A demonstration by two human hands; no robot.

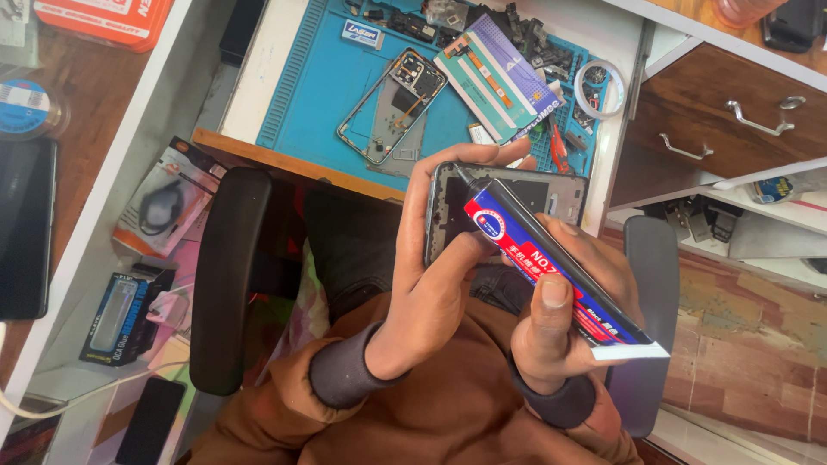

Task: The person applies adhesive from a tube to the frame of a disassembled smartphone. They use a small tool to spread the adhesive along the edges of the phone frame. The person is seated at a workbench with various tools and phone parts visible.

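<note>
My left hand (pixel 435 275) grips a dark phone frame (pixel 560 194) by its left edge, fingers curled over the top. My right hand (pixel 564 319) holds a red, blue and white glue tube (pixel 551 267), its black nozzle resting on the frame's upper left corner. Both hands hover over my lap, just in front of the desk edge. A second opened phone body (pixel 392 108) lies on the blue work mat (pixel 319 77).
On the mat lie a packaged flex cable (pixel 500 77), small black parts and a tape roll (pixel 600 86). Black chair armrests (pixel 228 275) flank me. Drawers with metal handles (pixel 758 116) stand right. Left shelves hold boxed items (pixel 168 202) and a dark phone (pixel 26 228).
</note>
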